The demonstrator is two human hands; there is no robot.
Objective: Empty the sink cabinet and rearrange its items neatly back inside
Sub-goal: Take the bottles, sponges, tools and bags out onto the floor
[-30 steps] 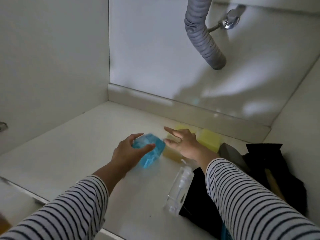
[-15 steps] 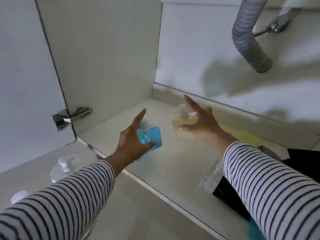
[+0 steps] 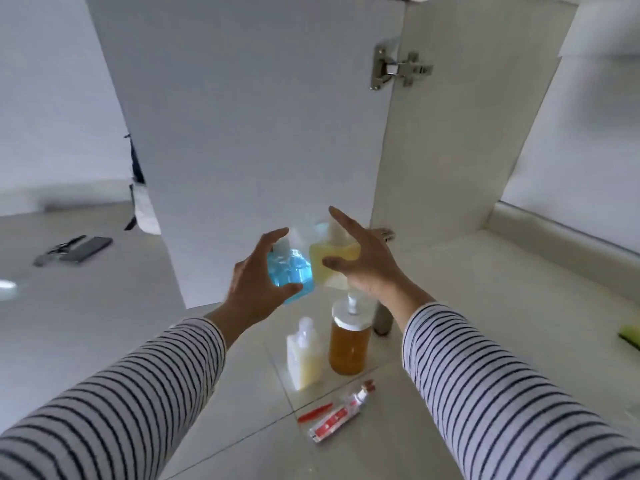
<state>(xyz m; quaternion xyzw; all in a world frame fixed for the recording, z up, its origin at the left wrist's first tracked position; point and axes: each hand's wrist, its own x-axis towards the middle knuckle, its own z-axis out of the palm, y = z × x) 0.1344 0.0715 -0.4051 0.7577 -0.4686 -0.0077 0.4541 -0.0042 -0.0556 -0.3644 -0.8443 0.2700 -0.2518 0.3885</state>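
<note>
My left hand (image 3: 256, 289) grips a clear bottle of blue liquid (image 3: 291, 275), held in the air in front of the open cabinet door (image 3: 249, 140). Right beside it, my right hand (image 3: 367, 268) holds a bottle of pale yellow liquid (image 3: 332, 265); the two bottles nearly touch. Below them on the tiled floor stand a white bottle of yellowish liquid (image 3: 304, 355) and an amber pump bottle (image 3: 349, 341). The cabinet floor (image 3: 519, 289) runs off to the right.
A red-and-white tube (image 3: 337, 419) and a red stick (image 3: 314, 408) lie on the floor nearest me. A metal cabinet leg (image 3: 382, 320) stands behind the amber bottle. A dark phone and scissors (image 3: 74, 251) lie far left. A green sponge edge (image 3: 630, 336) shows at right.
Both hands lifted the blue and yellow bottles out of the cabinet and swung left over the floor. The view turned left with them; the drain hose is out of sight.
</note>
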